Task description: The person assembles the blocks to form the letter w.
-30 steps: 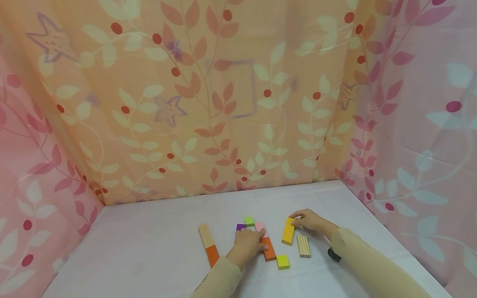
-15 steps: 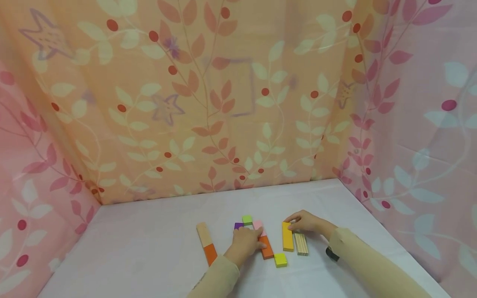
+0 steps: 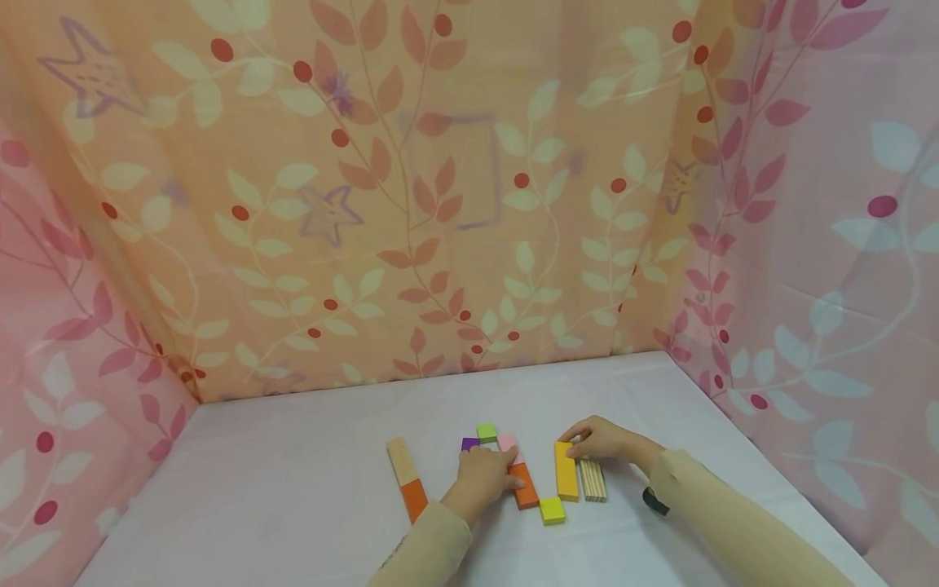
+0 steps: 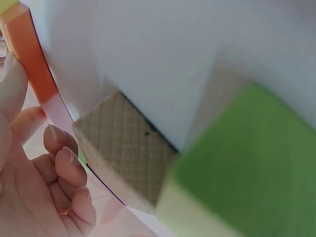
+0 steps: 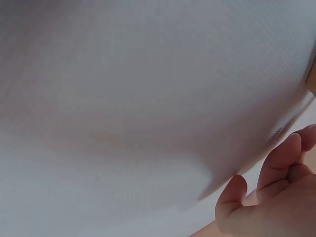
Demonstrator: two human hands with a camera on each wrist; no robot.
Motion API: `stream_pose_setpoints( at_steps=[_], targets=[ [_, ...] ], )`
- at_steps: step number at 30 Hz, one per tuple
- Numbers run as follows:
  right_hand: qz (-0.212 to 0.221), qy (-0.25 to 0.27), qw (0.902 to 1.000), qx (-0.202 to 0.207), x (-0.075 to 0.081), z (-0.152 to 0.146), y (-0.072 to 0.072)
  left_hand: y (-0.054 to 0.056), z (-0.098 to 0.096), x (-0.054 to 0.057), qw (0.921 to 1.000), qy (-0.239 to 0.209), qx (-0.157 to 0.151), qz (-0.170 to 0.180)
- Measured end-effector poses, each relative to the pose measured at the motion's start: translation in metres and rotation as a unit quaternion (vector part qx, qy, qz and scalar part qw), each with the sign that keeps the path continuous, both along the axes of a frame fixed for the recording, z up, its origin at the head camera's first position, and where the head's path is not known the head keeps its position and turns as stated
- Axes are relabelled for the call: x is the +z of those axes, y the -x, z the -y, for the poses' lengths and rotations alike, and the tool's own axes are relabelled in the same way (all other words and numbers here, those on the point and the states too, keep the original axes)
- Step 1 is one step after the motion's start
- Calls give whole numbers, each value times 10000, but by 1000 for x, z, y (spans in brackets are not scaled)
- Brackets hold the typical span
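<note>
My left hand point(image 3: 480, 481) is over a row of wooden blocks. Its thumb lies along an orange block point(image 3: 524, 489) and the index finger touches a pink block point(image 3: 506, 443); the other fingers curl loosely in the left wrist view. A purple block point(image 3: 468, 444) and a light green block point(image 3: 487, 433) show beyond the knuckles. With thumb and fingers, my right hand point(image 3: 600, 437) pinches the far end of a long yellow block point(image 3: 566, 477), left of a ribbed wood block point(image 3: 592, 483). In the right wrist view only a corner of the yellow block point(image 5: 312, 81) shows.
A small lime-yellow block point(image 3: 553, 512) sits at the orange block's near end. Farther left, a plain wood block point(image 3: 402, 462) and another orange block point(image 3: 414, 499) lie end to end. Close to the left wrist camera are a checkered wood block point(image 4: 126, 143) and a green block point(image 4: 252, 163).
My right hand has slid the yellow block toward the near side and straightened it, so it now lies alongside the ribbed block. The left hand stays in place.
</note>
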State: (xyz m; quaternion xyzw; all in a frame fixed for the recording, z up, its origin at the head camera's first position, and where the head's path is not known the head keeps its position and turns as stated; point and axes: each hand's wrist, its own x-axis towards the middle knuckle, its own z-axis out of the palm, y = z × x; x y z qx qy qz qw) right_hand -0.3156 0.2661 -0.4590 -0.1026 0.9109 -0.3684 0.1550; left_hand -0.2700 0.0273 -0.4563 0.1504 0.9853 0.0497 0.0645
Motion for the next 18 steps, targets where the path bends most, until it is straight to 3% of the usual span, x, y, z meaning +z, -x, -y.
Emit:
stream_pose_setpoints(
  at_steps=[12,18],
  targets=[
    [-48,-76,9999,83,1,-5,-1,1,1,1,9999,-54,31,79],
    [-158,-161,9995,212,5,-21,-12,1,1,0,9999,-101,33,95]
  ],
)
